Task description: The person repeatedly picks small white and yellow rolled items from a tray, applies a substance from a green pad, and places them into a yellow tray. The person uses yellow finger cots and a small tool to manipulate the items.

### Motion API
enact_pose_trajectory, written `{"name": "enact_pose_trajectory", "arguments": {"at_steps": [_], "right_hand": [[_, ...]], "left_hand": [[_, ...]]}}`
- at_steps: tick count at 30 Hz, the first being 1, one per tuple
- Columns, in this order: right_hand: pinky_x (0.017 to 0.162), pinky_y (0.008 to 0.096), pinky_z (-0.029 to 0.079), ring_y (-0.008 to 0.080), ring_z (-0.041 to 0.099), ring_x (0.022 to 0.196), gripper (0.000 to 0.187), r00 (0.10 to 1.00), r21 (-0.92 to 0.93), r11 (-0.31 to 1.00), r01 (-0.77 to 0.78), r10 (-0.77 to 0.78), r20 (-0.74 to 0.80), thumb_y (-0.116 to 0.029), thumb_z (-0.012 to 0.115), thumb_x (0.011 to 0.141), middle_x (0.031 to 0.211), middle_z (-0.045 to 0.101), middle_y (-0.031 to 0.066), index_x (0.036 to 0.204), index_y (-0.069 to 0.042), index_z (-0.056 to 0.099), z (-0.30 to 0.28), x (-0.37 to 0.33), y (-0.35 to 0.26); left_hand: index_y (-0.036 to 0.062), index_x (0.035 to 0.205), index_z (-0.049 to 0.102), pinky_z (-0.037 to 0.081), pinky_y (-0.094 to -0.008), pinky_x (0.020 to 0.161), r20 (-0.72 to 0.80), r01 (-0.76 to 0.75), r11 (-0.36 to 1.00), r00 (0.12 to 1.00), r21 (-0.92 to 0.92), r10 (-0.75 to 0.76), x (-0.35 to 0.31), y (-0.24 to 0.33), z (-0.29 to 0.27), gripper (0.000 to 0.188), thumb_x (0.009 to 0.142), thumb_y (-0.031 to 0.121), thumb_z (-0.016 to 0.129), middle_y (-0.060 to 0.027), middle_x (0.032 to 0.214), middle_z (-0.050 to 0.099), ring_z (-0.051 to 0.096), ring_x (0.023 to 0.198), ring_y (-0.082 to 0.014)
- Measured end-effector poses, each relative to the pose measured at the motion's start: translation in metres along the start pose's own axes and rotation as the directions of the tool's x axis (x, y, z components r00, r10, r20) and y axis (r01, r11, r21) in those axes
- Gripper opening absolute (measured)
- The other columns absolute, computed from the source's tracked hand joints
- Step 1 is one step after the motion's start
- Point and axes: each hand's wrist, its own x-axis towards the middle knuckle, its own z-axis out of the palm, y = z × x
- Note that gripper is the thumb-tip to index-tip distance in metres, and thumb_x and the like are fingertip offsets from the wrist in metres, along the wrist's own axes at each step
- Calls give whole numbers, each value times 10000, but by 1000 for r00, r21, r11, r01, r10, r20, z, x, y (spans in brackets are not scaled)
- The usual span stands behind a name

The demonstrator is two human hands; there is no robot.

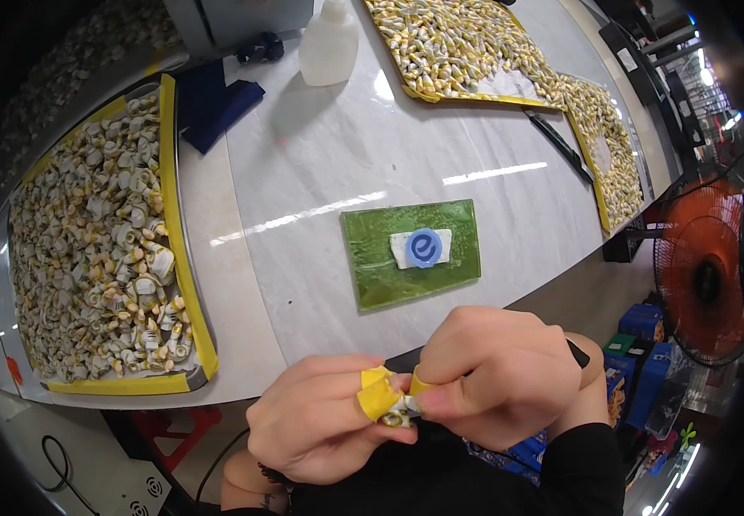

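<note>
Both hands meet in front of my body at the near table edge. My left hand (316, 421) is closed, pinching a small white piece with gold markings (399, 416). Fingertips of my right hand (503, 370) press together at that piece's right side, partly covering it. Yellow tape (377, 394) wraps a left finger, and more yellow tape shows on a right finger. Beyond the hands lies a green rectangular slab (372, 275), bearing a white pad (401, 251) and a round blue disc (424, 248) with a dark curved mark.
At left stands a yellow-edged tray (168, 163) heaped with small white-and-gold pieces. Another yellow-edged tray (475, 100) of similar pieces is at the back right. A white bottle (329, 47), dark blue cloth (221, 107) and black-handled tool (559, 144) lie around. An orange fan (706, 271) stands right.
</note>
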Motion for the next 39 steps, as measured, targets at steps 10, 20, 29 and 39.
{"name": "enact_pose_trajectory", "arguments": {"at_steps": [10,20,29,39], "right_hand": [[546,294,471,246,579,637,145,999,13,1000,-17,16,46,97,668,707,788,610,123,806,24,591,-3,0,-4],[637,254,434,156,580,749,110,981,-653,757,17,-139,-135,-32,638,787,853,639,74,896,-17,639,-51,27,-13],[792,371,482,294,619,849,157,979,-888,458,-41,196,56,-36,606,769,920,653,151,917,11,632,-193,73,107],[735,376,464,331,575,806,79,977,-911,407,-68,210,20,-42,536,832,829,603,169,859,32,536,-195,74,124]], "left_hand": [[11,854,617,555,-343,686,59,-83,996,995,42,80,1,0,-4,345,598,63,843,-91,798,661,662,762,-296],[-48,929,610,511,-316,764,-55,191,942,975,-276,-214,-10,-4,-5,342,700,120,799,-123,859,678,643,805,-223],[-88,1048,564,503,-340,809,-16,313,779,924,-543,-382,-13,-8,-4,452,784,234,742,-167,948,638,636,846,-198],[-89,1059,561,505,-357,841,66,360,652,901,-667,-429,-10,-13,-12,410,800,184,726,-159,977,631,639,890,-214]]}}
